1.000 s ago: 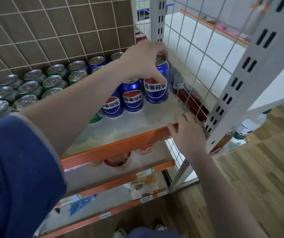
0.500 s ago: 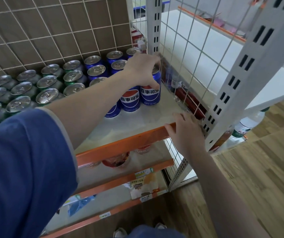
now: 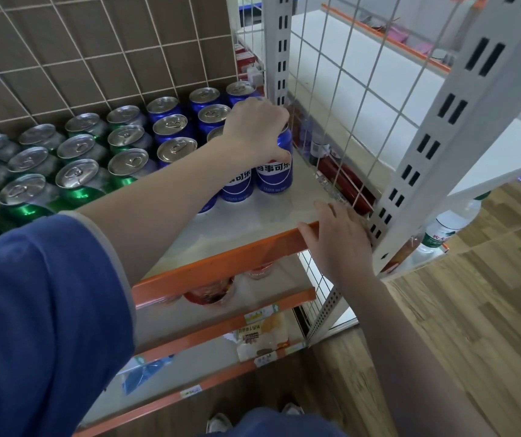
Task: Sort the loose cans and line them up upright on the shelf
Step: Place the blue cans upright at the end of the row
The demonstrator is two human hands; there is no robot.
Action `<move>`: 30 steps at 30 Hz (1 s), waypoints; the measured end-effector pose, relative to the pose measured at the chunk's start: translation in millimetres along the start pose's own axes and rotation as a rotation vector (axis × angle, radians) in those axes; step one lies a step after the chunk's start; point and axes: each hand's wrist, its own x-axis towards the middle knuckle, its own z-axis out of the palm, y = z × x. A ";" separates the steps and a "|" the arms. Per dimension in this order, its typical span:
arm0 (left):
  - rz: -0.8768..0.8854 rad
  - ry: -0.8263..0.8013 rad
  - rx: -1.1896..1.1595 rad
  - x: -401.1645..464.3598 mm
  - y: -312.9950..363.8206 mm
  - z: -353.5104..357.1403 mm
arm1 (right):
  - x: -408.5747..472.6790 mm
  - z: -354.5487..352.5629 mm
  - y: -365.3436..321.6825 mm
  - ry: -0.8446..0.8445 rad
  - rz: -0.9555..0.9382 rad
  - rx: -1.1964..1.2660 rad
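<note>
The blue can (image 3: pixel 274 165) had slid further right; my left hand (image 3: pixel 254 130) gripped its top, my right hand (image 3: pixel 338 238) lay flat on the shelf (image 3: pixel 221 263) edge.

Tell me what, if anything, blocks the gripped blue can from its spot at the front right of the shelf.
Nothing visible does: the left hand holds the blue can upright on the shelf, beside the front blue row.

The person wears a blue top with a short sleeve (image 3: pixel 41 310) that has a pale grey edge, blue trousers (image 3: pixel 271 425), and light shoes (image 3: pixel 219 422); both arms are bare.
</note>
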 end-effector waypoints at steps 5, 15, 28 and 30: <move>-0.011 0.017 0.075 -3.0 5.2 0.1 | -0.6 0.1 1.2 -0.002 -0.008 -0.005; -0.084 0.106 0.094 -15.3 14.9 16.6 | -2.2 1.4 2.9 0.037 -0.035 0.000; 0.083 0.019 -0.080 -12.4 -12.2 14.4 | -3.4 -0.1 -0.2 0.037 -0.022 -0.004; 0.097 0.011 -0.039 -12.2 -12.3 13.1 | -3.4 -0.6 -0.5 0.038 -0.025 -0.014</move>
